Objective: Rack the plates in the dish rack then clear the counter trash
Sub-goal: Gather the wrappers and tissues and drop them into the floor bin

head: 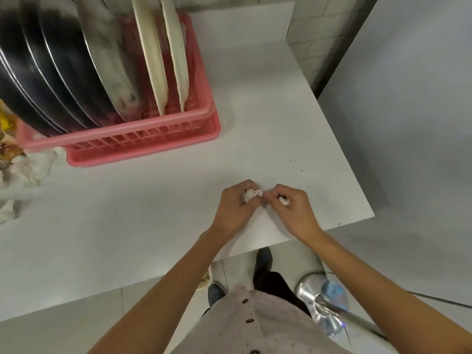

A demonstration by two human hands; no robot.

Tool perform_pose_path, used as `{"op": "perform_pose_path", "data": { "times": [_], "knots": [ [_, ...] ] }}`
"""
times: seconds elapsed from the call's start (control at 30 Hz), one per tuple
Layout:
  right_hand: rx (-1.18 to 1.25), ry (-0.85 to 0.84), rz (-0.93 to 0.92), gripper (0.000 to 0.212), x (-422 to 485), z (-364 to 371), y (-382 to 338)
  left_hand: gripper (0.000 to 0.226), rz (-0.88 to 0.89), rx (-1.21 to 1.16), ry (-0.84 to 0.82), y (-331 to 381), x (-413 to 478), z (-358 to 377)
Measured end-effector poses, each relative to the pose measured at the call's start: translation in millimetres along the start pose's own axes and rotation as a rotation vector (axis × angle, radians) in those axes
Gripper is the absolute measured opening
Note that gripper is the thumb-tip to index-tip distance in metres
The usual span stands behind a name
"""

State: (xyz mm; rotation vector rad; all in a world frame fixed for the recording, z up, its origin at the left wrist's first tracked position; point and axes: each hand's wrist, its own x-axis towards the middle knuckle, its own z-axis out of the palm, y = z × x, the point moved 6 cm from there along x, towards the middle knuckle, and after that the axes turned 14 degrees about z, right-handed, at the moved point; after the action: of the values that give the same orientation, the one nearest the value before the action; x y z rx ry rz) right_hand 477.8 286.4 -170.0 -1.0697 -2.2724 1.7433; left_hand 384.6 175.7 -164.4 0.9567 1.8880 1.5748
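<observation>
A pink dish rack stands at the back left of the white counter. Dark plates, a pale grey plate and two cream plates stand upright in it. Near the counter's front right, my left hand is shut on a crumpled white paper scrap. My right hand sits beside it, fingertips nearly touching, and pinches a smaller white scrap.
Crumpled wrappers and plastic trash lie on the counter's left edge, next to the rack. The counter ends just right of my hands. A metal bin with a handle stands on the floor below, next to my feet.
</observation>
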Motion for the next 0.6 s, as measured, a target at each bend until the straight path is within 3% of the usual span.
{"op": "perform_pose_path", "data": {
  "times": [0.1, 0.33, 0.6],
  "knots": [
    [-0.006, 0.052, -0.010, 0.030, -29.3, 21.1, -9.0, 0.003, -0.025, -0.027, 0.007, -1.3, -32.5, -20.4],
    [-0.065, 0.068, -0.057, 0.031, -90.4, 74.7, -29.8, 0.012, -0.049, -0.025, 0.061, 9.8, -107.9, -71.4],
    [-0.063, -0.010, -0.034, 0.043, -159.3, 124.3, -6.3, 0.018, -0.106, -0.003, 0.093, 3.0, -203.0, -91.7]
  ]
}}
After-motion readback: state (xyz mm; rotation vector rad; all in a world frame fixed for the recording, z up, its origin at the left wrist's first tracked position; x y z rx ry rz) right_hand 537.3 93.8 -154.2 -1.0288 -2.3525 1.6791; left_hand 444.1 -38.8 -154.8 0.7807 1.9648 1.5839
